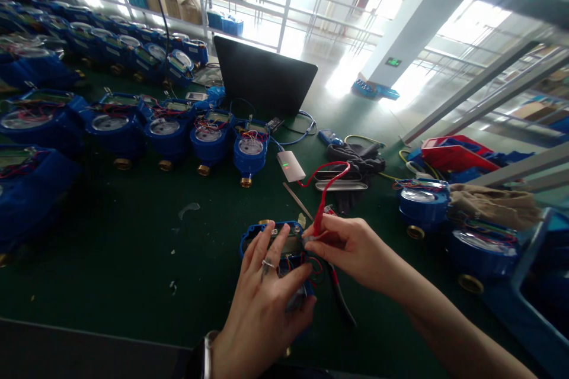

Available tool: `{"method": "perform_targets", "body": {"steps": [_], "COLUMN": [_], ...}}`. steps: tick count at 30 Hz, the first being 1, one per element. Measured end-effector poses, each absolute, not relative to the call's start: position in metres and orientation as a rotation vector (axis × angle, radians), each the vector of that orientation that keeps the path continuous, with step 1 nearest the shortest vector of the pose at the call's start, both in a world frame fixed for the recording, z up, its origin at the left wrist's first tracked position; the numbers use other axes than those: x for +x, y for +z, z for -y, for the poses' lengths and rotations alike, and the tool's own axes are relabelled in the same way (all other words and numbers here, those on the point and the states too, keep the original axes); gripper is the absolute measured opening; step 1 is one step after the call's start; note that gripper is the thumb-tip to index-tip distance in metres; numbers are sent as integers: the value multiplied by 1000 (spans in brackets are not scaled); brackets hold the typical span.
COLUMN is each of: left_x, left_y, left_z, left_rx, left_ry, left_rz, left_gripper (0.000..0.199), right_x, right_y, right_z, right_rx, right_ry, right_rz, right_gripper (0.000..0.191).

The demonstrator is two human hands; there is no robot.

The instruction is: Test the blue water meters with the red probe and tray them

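Observation:
A blue meter body point(249, 241) with wires and a circuit part lies at the front centre of the green table. My left hand point(271, 287) rests over it, fingers spread across its top and thumb at its right side. Beside its upper right edge, my right hand point(351, 246) pinches the end of a red cable point(323, 204). That cable loops back to a small silver box point(291, 166) with green and red lights. Pliers with red and black handles point(341, 299) lie partly beneath my right hand. My fingers hide the cable's tip.
Blue meters point(251, 151) stand in rows at the left and back. A black laptop point(264, 74) is behind the silver box. To the right are two more meters point(422, 204), a dark cloth point(364, 160) and a blue crate point(524, 284). A thin strip point(297, 199) lies near the cable.

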State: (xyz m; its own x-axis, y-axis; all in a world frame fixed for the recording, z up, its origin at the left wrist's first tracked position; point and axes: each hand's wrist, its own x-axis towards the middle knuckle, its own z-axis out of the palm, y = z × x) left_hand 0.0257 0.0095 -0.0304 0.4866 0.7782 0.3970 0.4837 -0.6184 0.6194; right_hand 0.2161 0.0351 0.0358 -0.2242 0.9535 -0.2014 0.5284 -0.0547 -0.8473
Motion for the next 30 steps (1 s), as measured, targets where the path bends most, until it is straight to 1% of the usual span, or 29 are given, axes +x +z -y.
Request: {"method": "perform_targets", "body": {"steps": [30], "left_x": [26], "left_y": [-31], "left_z": [-9], "left_rx": [2324], "left_ry": [933], "left_rz": [-1045], "left_gripper": [23], "right_x": [215], "right_y": [36], "right_z": [-35], "right_rx": [-1587], "right_ry": [1219], "right_rz": [1741], "right_gripper": [9]}}
